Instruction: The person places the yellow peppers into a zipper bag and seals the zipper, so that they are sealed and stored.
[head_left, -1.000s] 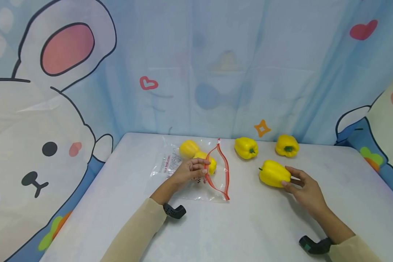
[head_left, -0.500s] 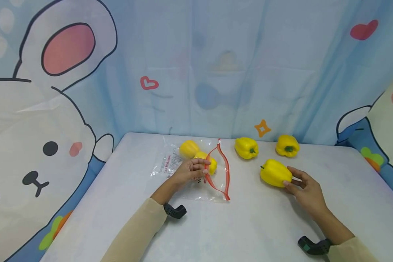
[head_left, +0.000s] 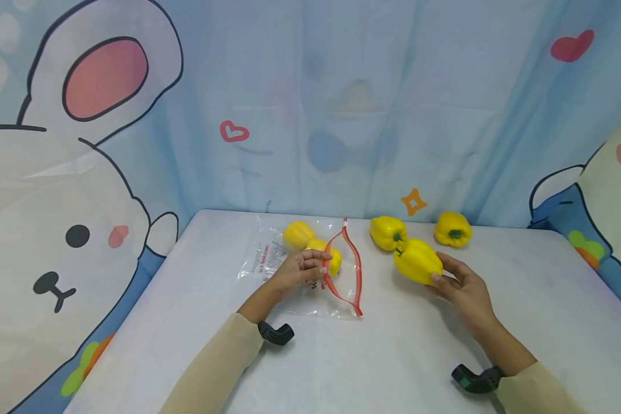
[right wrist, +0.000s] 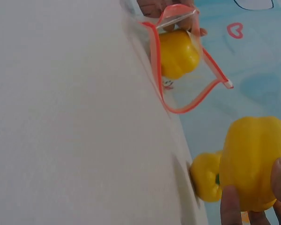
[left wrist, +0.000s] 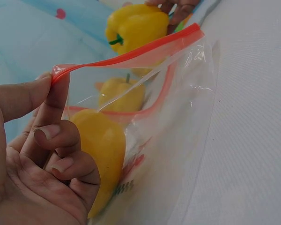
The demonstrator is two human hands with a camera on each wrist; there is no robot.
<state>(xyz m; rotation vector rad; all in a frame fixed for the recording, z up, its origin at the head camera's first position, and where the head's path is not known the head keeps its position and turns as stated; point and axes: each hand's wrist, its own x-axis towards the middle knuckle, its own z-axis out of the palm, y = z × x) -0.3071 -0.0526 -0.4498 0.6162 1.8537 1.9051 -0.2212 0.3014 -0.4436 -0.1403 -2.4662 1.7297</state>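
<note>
My left hand [head_left: 299, 270] pinches the red-edged mouth of a clear zip bag [left wrist: 187, 93], thumb against forefinger, and the mouth gapes toward the right. Inside the bag lie two yellow bell peppers, one [head_left: 298, 235] at the back and another [left wrist: 100, 150] just behind my curled fingers. My right hand [head_left: 460, 287] grips a third yellow bell pepper [head_left: 418, 261] by its right end, stem pointing left, held above the table. In the right wrist view this held pepper [right wrist: 254, 161] partly covers another pepper standing behind it.
Two more yellow bell peppers stand near the table's back edge, one [head_left: 388, 232] right of the bag and one [head_left: 453, 229] farther right. A blue printed curtain [head_left: 352, 115] hangs behind the white table [head_left: 383, 368].
My right hand has carried its bell pepper left and slightly up, toward the bag's mouth. The left hand and the bag have stayed put.
</note>
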